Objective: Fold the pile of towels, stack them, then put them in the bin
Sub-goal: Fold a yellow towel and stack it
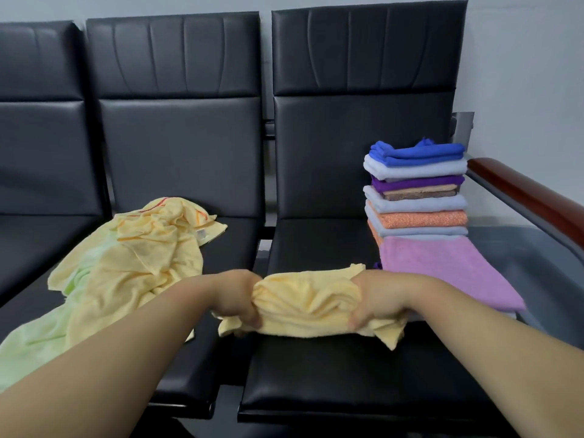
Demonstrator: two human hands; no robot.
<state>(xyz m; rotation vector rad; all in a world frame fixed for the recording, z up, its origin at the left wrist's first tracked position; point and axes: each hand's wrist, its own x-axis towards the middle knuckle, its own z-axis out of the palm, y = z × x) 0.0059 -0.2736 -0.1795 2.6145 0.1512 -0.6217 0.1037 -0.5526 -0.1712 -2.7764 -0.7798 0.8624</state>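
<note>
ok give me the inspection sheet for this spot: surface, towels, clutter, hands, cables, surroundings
surface: row of black padded seats, used as the work surface
job's things: yellow towel, bunched and partly folded, held over the right seat; stack of folded towels at that seat's far right, resting on a wider pink towel; loose pile of unfolded yellow and green towels on the middle seat; no bin clearly seen
clutter: nothing seen
grippers: left hand grips the yellow towel's left end, right hand grips its right end
cables: nothing seen
surroundings: pale wall behind, wooden armrest to the right
</note>
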